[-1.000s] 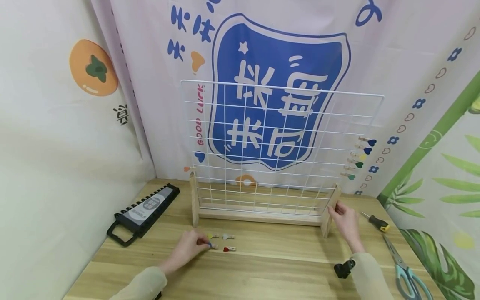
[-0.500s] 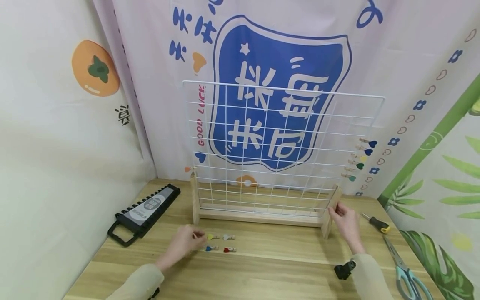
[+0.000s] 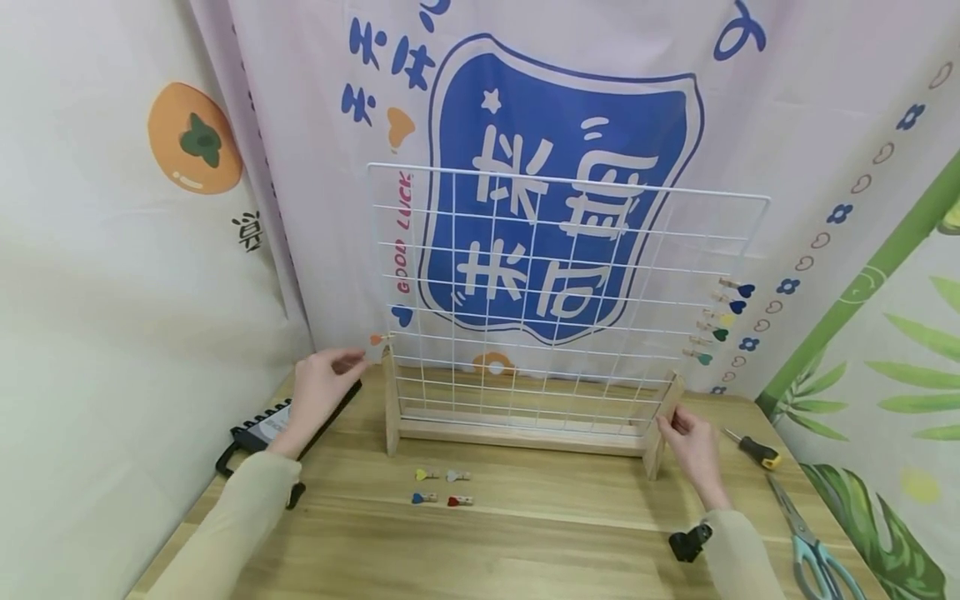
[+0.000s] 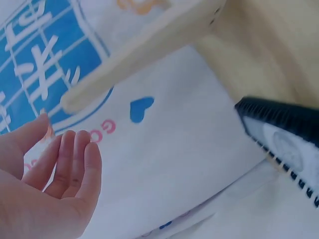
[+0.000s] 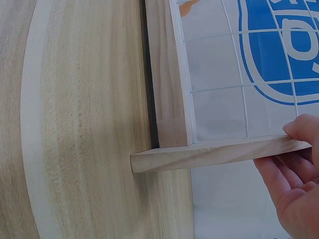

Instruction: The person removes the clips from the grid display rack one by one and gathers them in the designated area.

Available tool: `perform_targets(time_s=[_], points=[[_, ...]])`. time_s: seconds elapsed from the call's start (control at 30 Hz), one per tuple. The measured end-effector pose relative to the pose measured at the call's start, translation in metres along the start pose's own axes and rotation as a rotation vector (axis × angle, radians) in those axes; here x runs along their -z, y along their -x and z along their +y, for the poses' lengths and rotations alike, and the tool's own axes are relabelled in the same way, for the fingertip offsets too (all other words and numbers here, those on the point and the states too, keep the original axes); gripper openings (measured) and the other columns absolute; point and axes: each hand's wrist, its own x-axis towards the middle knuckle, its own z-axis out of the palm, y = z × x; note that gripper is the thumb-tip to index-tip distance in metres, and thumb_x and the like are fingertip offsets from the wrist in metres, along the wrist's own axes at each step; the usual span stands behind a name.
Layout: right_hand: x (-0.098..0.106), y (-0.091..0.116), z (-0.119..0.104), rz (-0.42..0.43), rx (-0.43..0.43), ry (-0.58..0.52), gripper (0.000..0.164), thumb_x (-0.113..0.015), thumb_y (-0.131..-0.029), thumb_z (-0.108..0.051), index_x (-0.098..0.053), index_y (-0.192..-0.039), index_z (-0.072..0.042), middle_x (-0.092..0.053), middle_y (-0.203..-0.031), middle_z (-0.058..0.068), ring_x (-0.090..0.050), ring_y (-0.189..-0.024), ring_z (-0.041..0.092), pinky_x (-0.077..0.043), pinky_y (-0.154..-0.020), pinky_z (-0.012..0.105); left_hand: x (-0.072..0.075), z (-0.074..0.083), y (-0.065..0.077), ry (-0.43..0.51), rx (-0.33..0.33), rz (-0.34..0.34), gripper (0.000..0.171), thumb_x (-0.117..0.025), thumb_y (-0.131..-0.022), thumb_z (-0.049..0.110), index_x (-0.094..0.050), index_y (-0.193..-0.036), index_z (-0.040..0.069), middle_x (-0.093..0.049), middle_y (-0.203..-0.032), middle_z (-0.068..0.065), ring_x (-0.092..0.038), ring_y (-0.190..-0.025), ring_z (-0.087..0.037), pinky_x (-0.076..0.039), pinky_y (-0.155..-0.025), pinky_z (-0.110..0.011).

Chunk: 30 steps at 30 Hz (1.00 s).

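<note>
A white wire grid (image 3: 525,275) stands upright in a wooden base (image 3: 517,432). My right hand (image 3: 692,446) grips the base's right upright (image 5: 219,155) between thumb and fingers. My left hand (image 3: 322,387) is raised just left of the grid, fingers loosely bent and thumb apart; nothing is visibly held. Close to its fingertips, an orange heart clothespin (image 3: 378,339) is clipped on the grid's left edge. On the table lie four small heart clothespins: yellow (image 3: 427,475), white (image 3: 457,476), blue (image 3: 423,498) and red (image 3: 460,501).
Several heart clothespins (image 3: 720,333) hang along the grid's right edge. A black toothed rack (image 4: 284,144) lies at the left, partly behind my left arm. A screwdriver (image 3: 756,450) and scissors (image 3: 806,537) lie at the right. A printed curtain (image 3: 337,250) hangs behind.
My left hand let go of the blue clothespin, leaving it beside the red one, then rose leftward to the grid's left edge. The right hand keeps its grip on the upright.
</note>
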Motion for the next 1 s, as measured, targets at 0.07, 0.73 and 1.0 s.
perform_targets(time_s=[0.07, 0.73, 1.0], points=[[0.000, 0.001, 0.000, 0.004, 0.000, -0.004, 0.038, -0.057, -0.099, -0.011, -0.056, -0.129, 0.013, -0.060, -0.126, 0.035, -0.062, -0.117, 0.045, -0.056, -0.085, 0.021, 0.003, 0.000, -0.008, 0.000, 0.009, 0.003, 0.023, -0.072, -0.091, 0.017, -0.074, -0.106, 0.000, -0.076, -0.095, -0.019, -0.072, -0.079, -0.031, -0.057, -0.068, -0.038], [0.000, 0.000, -0.001, -0.001, -0.030, -0.018, 0.040, -0.056, -0.099, -0.010, -0.053, -0.133, 0.012, -0.058, -0.129, 0.034, -0.061, -0.120, 0.045, -0.051, -0.084, 0.010, -0.001, 0.003, -0.033, 0.065, 0.053, -0.032, 0.022, -0.071, -0.093, 0.024, -0.076, -0.101, 0.004, -0.077, -0.094, -0.016, -0.070, -0.076, -0.023, -0.045, -0.058, -0.018], [0.001, 0.001, -0.003, -0.007, -0.034, -0.007, 0.041, -0.056, -0.099, -0.011, -0.053, -0.132, 0.013, -0.058, -0.129, 0.034, -0.061, -0.119, 0.044, -0.054, -0.086, 0.018, -0.004, 0.004, -0.035, 0.039, -0.020, -0.028, 0.017, -0.068, -0.094, 0.014, -0.075, -0.096, -0.002, -0.076, -0.089, -0.020, -0.068, -0.072, -0.026, -0.043, -0.058, -0.018]])
